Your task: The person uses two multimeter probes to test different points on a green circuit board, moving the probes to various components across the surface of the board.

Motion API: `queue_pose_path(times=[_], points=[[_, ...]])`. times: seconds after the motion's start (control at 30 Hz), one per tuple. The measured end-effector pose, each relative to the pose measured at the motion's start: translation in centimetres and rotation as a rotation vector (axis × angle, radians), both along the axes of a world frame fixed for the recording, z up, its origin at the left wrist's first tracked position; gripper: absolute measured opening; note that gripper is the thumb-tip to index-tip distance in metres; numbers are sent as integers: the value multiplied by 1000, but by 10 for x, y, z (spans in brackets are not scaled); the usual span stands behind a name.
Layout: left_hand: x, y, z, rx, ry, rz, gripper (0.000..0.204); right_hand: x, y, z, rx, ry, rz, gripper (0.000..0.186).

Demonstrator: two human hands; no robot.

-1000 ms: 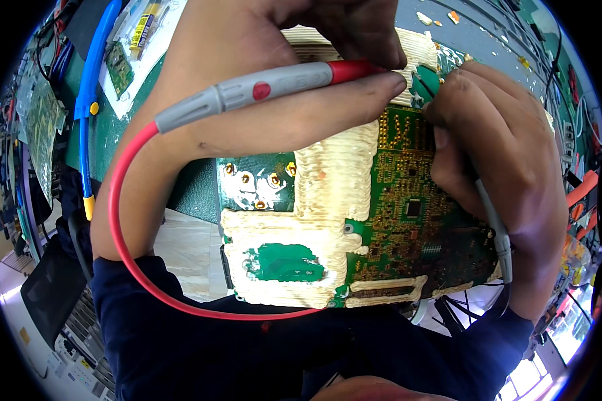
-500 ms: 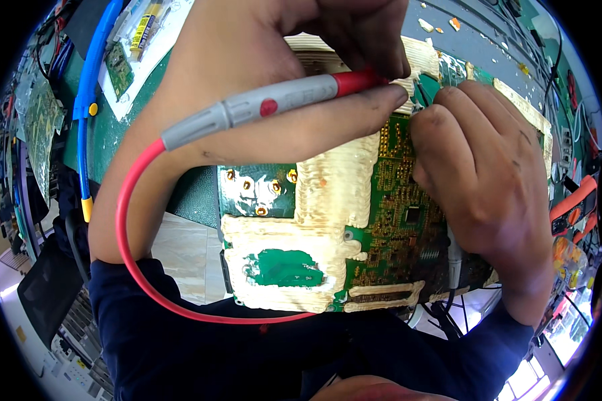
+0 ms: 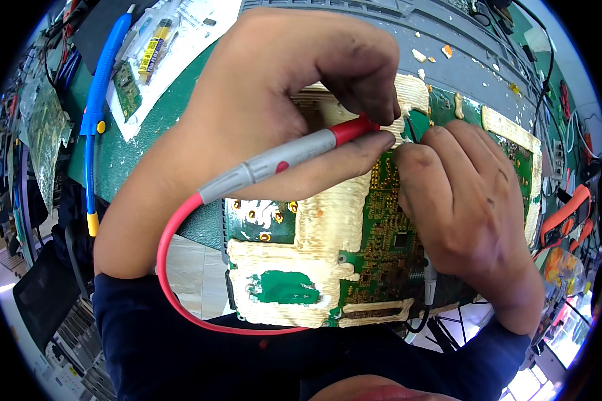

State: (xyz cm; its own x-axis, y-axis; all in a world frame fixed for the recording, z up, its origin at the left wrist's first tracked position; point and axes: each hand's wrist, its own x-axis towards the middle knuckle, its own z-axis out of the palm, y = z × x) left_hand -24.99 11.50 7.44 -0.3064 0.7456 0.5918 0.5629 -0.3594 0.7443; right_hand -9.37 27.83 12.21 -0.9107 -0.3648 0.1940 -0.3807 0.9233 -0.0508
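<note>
The circuit board [image 3: 398, 267] lies with its near edge jutting past the counter's [image 3: 124, 160] near edge, toward the person's lap. The left hand [image 3: 274, 87] has a pinching grip on a red-and-grey probe [image 3: 274, 164], which slants from near left to far right, red end toward the board's far edge. The right hand's [image 3: 465, 200] fingers are curled in around a grey probe [image 3: 430, 284] pointing away from the person; I can't tell whether either tip touches. Toward the counter's far-left corner, a yellow-labelled syringe [image 3: 155, 50] rests on white paper [image 3: 160, 92], its contents unclear.
</note>
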Motion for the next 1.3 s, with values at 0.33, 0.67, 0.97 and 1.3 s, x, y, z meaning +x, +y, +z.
queue_pose_path(times=[0.33, 0.67, 0.97, 1.3], points=[[-5, 0, 13, -108, 136, 5, 18, -1, 2, 1, -12, -24, 4, 23], [-5, 0, 9, -113, 121, -40, 17, 0, -2, -3, -22, -26, -21, 23], [-7, 1, 11, -130, 237, -60, 16, 1, -4, -2, 16, -34, -46, 18], [-3, 2, 13, -121, 268, 20, 18, -1, -1, 2, -65, -9, -55, 19]])
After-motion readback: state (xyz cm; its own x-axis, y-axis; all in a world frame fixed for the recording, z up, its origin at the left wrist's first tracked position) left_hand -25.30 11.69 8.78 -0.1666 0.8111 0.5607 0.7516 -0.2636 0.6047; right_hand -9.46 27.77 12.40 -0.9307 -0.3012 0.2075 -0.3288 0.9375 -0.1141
